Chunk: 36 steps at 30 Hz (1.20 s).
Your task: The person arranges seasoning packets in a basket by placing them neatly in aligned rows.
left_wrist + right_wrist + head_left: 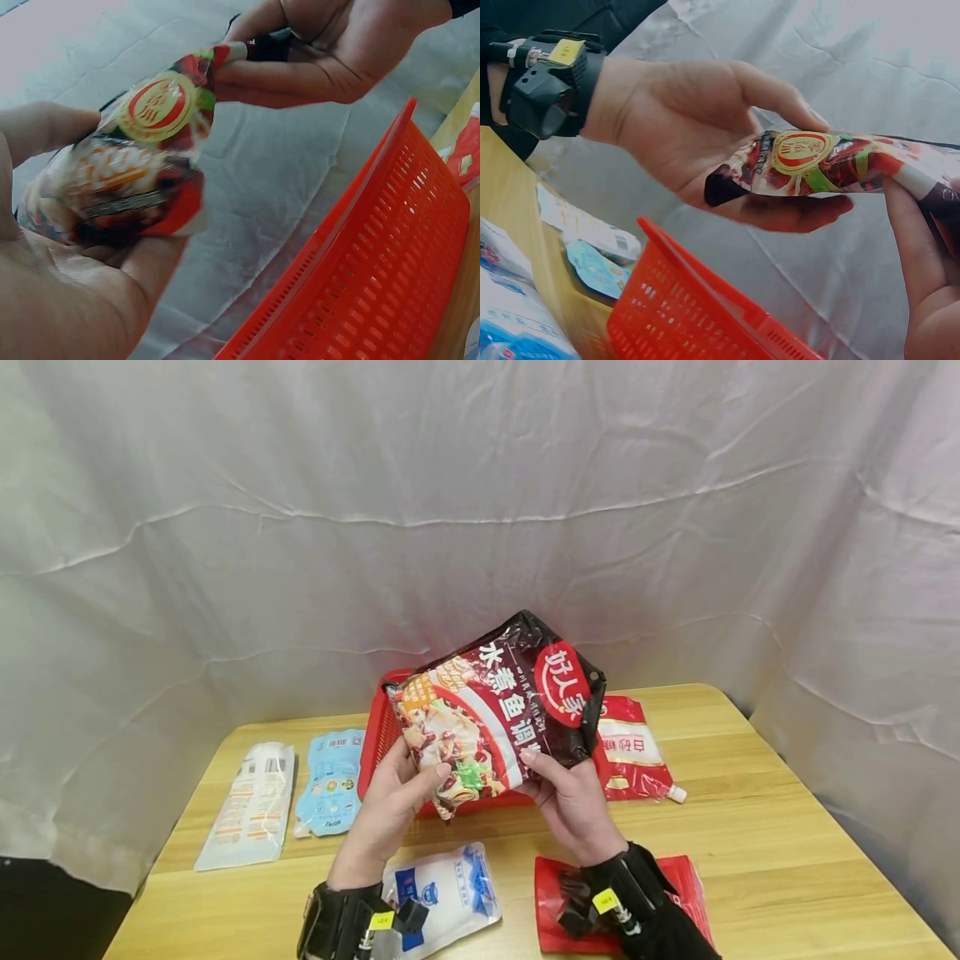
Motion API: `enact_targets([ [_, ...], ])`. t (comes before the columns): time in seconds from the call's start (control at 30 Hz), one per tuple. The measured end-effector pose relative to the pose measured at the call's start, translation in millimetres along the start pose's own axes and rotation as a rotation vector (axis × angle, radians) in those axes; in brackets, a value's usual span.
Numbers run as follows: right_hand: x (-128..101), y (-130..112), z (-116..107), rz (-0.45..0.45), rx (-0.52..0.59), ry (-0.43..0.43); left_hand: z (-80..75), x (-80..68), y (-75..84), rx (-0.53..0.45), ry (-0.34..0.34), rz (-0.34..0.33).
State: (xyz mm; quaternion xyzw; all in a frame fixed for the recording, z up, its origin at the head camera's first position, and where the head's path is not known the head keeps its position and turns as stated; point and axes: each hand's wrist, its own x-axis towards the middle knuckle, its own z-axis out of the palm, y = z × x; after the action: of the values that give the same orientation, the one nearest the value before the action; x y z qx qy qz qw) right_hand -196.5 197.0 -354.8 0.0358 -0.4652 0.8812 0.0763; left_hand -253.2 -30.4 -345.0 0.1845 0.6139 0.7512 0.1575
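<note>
Surface: I log a pale wooden table point(750, 827) backed by a creased white cloth backdrop point(480, 485) that drapes down both sides.

On it: a red perforated basket point(372, 750) at centre; a white pouch point(251, 806) and a light-blue pouch point(330, 781) at its 9 o'clock; a red-and-white spouted pouch point(633, 752) at its 3 o'clock; a white-and-blue bag point(450, 893) and a flat red packet point(678, 881) along the near edge, at 6 o'clock.

Hands: I see both raised above the basket, each wrist wearing a black strap-on camera.

The left hand point(393, 802) grips the lower left corner of the dark-red seasoning packet point(498, 710), thumb on the printed front, fingers curled behind.

The right hand point(573, 806) pinches the lower right edge, thumb in front, fingers beneath.

The packet is held in the air, tilted, its top toward 1 o'clock, clear of the basket rim.
</note>
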Motion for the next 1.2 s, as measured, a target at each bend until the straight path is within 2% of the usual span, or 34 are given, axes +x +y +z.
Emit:
enact_targets([
  [0.17,-1.3,-4.8,-3.6,-0.023,-0.020,-0.042,-1.4,1.4,-4.9,0.009,-0.021,-0.009],
  [0.47,-2.4,-11.1,-8.1,-0.021,-0.064,-0.124,-5.6,5.9,-7.7,-0.073,0.084,0.022],
  [0.67,-2.3,-12.4,-10.8,0.010,-0.080,-0.135,-7.8,5.6,-6.4,-0.076,0.093,0.001],
  [0.9,-1.3,-10.9,-12.4,0.044,-0.086,-0.082,-5.4,5.1,-5.0,-0.071,0.118,-0.020],
  [1.1,-1.2,-9.2,-8.5,0.051,-0.148,0.023,-3.5,5.4,-5.2,-0.113,0.155,0.010],
  [1.2,-1.3,-7.3,-4.3,0.038,-0.183,0.042,-2.8,5.1,-4.3,-0.133,0.178,0.032],
])
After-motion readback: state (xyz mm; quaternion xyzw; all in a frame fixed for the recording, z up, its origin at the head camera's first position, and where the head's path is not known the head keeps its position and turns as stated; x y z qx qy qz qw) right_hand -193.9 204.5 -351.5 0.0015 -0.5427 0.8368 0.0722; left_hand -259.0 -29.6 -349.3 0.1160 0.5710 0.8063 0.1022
